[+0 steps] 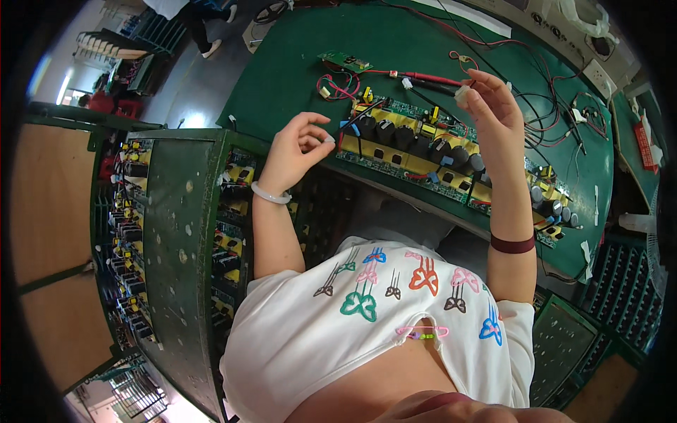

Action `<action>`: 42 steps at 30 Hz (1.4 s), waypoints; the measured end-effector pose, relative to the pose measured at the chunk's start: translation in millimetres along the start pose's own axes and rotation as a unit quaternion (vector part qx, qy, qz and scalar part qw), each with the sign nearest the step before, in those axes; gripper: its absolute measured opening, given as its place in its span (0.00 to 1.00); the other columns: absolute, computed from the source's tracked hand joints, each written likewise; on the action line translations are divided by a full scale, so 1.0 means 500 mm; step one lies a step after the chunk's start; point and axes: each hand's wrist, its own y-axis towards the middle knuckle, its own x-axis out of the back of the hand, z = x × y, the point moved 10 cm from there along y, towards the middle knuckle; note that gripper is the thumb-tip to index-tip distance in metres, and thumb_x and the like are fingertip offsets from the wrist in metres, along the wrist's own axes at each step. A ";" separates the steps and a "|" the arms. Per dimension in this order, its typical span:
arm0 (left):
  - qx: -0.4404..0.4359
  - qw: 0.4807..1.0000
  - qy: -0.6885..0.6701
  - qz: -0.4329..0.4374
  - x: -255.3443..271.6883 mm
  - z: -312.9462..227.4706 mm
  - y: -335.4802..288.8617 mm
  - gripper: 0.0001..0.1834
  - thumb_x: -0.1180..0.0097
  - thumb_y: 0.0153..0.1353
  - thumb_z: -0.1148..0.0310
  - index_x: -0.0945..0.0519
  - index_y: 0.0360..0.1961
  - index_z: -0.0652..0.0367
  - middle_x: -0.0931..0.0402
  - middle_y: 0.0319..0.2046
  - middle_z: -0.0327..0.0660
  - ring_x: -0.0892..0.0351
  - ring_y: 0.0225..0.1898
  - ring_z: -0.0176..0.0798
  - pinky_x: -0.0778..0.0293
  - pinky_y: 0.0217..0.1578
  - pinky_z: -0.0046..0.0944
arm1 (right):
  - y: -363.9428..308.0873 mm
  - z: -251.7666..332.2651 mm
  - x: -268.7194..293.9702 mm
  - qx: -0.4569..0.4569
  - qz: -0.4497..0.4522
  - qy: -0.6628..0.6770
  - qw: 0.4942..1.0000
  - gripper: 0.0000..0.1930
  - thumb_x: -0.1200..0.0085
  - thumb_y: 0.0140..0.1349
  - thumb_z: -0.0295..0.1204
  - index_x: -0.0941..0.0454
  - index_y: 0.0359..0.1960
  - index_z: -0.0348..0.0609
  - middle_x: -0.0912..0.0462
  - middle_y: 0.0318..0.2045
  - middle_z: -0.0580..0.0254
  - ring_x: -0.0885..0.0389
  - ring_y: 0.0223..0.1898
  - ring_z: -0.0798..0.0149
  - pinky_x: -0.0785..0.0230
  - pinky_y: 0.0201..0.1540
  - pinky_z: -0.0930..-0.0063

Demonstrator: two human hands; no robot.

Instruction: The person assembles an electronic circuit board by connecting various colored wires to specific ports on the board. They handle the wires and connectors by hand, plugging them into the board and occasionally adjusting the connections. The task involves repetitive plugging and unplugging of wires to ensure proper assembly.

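My left hand (pixel 297 149) is above the left end of a long circuit board (pixel 405 144), thumb and fingers closed on a small whitish piece (pixel 329 139) too small to name. Black wire runs close by its fingertips. My right hand (pixel 497 109) is raised over the far side of the board, pinching a white wire connector (pixel 462 96) with a red wire near it. Black capacitors, yellow parts and blue components fill the board. A second similar board (pixel 543 201) lies to the right, partly behind my right forearm.
The boards lie on a green table (pixel 275 84). Beyond them are a small green board (pixel 345 62), red and black test leads (pixel 430 79) and tangled wires (pixel 543 120). A green rack (pixel 183 197) loaded with boards stands left. A socket strip (pixel 599 79) is far right.
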 end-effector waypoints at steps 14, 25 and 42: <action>-0.243 0.965 -0.100 0.008 -0.156 -0.181 0.128 0.17 0.35 0.56 0.83 0.19 0.47 0.63 0.24 0.43 0.36 0.23 0.42 0.30 0.23 0.45 0.29 | -0.007 -0.003 0.004 -0.027 0.022 0.113 0.993 0.14 0.47 0.70 0.27 0.22 0.54 0.34 0.18 0.48 0.58 0.18 0.49 0.69 0.25 0.55 0.74; -0.304 0.950 0.026 -0.060 -0.199 -0.220 0.130 0.11 0.30 0.53 0.74 0.15 0.38 0.62 0.15 0.34 0.41 0.16 0.37 0.35 0.23 0.43 0.35 | -0.020 -0.006 -0.002 -0.003 -0.035 -0.020 0.999 0.11 0.43 0.67 0.24 0.20 0.49 0.33 0.15 0.42 0.59 0.16 0.43 0.70 0.24 0.52 0.76; -0.368 0.921 0.102 -0.079 -0.205 -0.241 0.119 0.10 0.32 0.54 0.71 0.13 0.38 0.62 0.15 0.33 0.45 0.15 0.36 0.43 0.22 0.44 0.40 | -0.023 -0.003 0.004 0.076 -0.066 -0.072 0.992 0.08 0.41 0.64 0.20 0.17 0.43 0.33 0.17 0.39 0.64 0.17 0.40 0.75 0.25 0.45 0.82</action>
